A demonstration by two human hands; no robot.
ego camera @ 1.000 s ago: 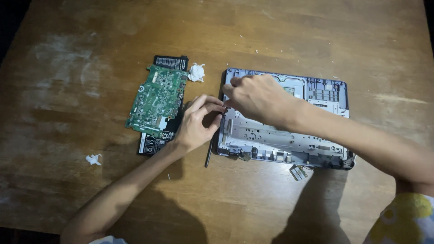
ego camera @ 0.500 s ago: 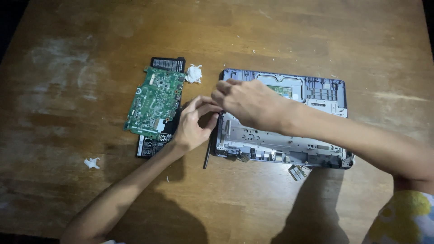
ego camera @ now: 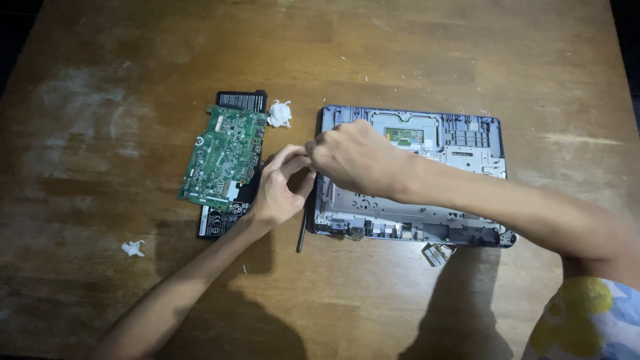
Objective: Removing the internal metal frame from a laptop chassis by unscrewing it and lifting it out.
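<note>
An opened laptop chassis [ego camera: 460, 143] lies bottom-up on the wooden table, its grey metal frame showing. My right hand [ego camera: 353, 160] reaches across it from the right, fingers pinched together at its left edge. My left hand [ego camera: 280, 190] comes up from the lower left, and its curled fingertips meet the right hand's there. Anything held between the fingers is hidden. A thin dark tool [ego camera: 302, 230] runs from under my left hand toward me along the chassis edge. I cannot tell whether the left hand grips it.
A green circuit board [ego camera: 223, 157] rests on a black battery pack [ego camera: 241, 100] left of my hands. One crumpled white wad [ego camera: 279, 114] sits by the battery, another [ego camera: 133, 248] at the lower left. A small metal bracket [ego camera: 435, 253] lies in front of the chassis.
My right hand has slid left off the chassis corner to meet my left fingertips. The left hand has barely moved. The tool and circuit board lie where they did.
</note>
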